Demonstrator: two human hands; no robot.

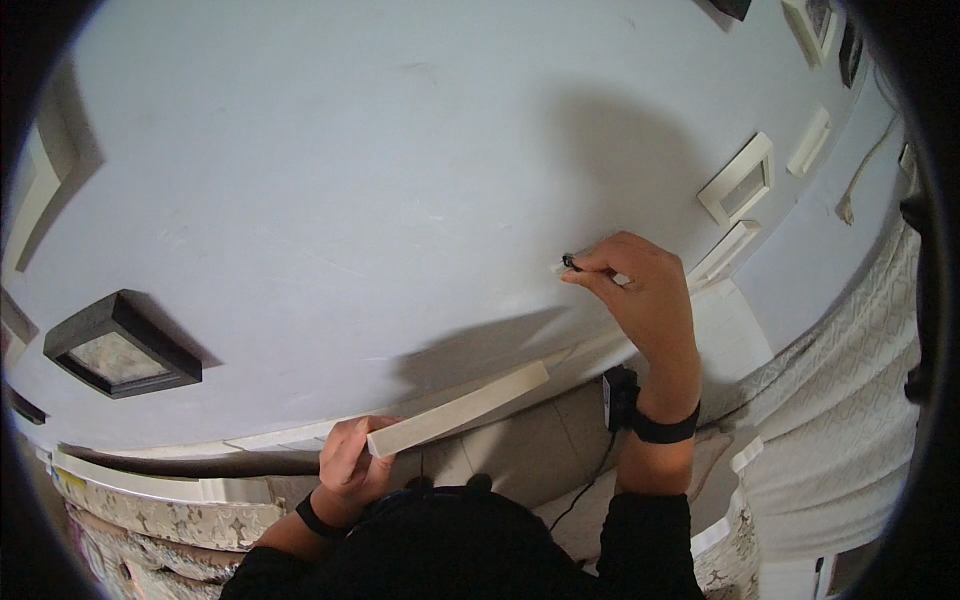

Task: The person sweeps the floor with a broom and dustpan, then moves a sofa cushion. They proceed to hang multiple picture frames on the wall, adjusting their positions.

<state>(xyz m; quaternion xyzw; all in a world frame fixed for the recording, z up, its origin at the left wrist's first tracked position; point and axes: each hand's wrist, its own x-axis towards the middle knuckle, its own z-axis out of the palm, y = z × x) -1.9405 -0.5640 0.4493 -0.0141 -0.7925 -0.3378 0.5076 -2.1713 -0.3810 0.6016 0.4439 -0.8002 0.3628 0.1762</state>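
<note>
My left hand grips one end of a cream-coloured picture frame, seen edge-on, its face hidden from view. Up and to the right, my right hand pinches a small dark object between thumb and fingertips, at or close to the pale wall; whether it touches cannot be told. The small thing is too little to name. Both wrists wear black bands. The frame is held apart from my right hand, below it, and shadows of the hand and frame fall on the wall.
A black picture frame hangs at the left, and white frames at the right. Patterned curtains hang at the right. A black adapter with a cable is by my right wrist. A patterned upholstered piece stands lower left.
</note>
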